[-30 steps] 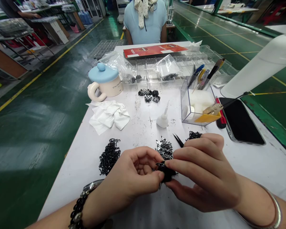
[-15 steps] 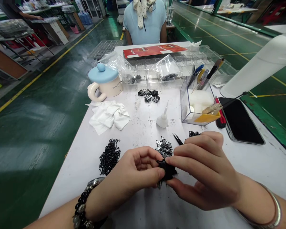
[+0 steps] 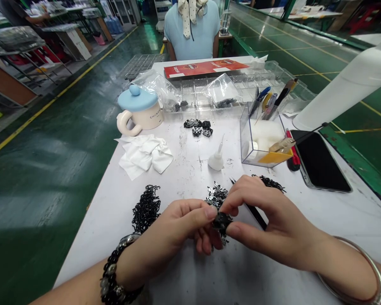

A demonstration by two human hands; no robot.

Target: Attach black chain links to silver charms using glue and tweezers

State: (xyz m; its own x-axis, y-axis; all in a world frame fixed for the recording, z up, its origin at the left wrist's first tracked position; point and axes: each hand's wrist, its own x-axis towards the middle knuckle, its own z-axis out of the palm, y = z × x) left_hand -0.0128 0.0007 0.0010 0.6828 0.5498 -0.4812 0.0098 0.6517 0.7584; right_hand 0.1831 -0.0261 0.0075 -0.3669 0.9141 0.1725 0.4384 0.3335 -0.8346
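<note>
The left hand (image 3: 165, 248) and right hand (image 3: 273, 224) pinch a black clump of tangled parts (image 3: 221, 224) between their fingers, above the front of the tabletop (image 3: 184, 169), just beside a pile of small metal parts (image 3: 216, 195). Black tweezers (image 3: 255, 215) sit tucked in the right hand.

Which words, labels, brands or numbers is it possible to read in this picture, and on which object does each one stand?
"CHIIBA...", on the cream mug; the end of the word curves out of sight.
Printing and logos on the red carton: too small to read.
No other text is readable.
</note>
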